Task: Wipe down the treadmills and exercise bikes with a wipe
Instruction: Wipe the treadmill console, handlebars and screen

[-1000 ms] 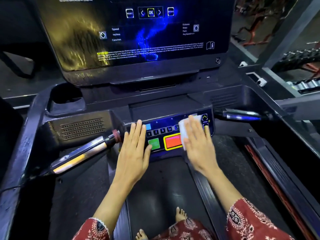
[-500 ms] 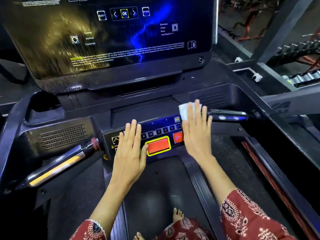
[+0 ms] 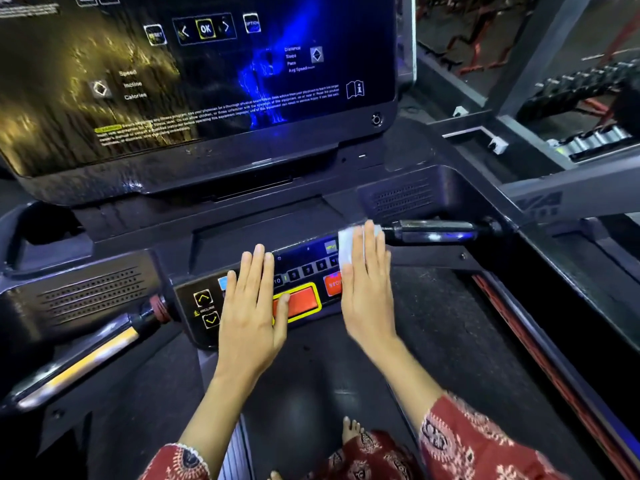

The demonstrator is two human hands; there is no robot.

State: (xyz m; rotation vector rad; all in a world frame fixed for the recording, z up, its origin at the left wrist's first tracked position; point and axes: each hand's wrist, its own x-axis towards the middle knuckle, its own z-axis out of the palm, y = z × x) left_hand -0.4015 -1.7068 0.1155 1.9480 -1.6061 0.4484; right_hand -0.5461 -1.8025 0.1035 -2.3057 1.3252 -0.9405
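While our left hand (image 3: 251, 317) lies flat, fingers straight, on the treadmill's button panel (image 3: 204, 306), our right hand (image 3: 367, 292), likewise flat, presses the white wipe (image 3: 345, 247) on its right end.

Dumbbell rack (image 3: 585, 83) (blurred, upper right), grey post (image 3: 540, 53), red frames (image 3: 479, 46) behind

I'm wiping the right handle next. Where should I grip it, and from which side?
Grip the right handle mid-length, from above: it's a round bar lying level between the keypad and the side rail, top clear, so fingers with the wipe can curl over it.
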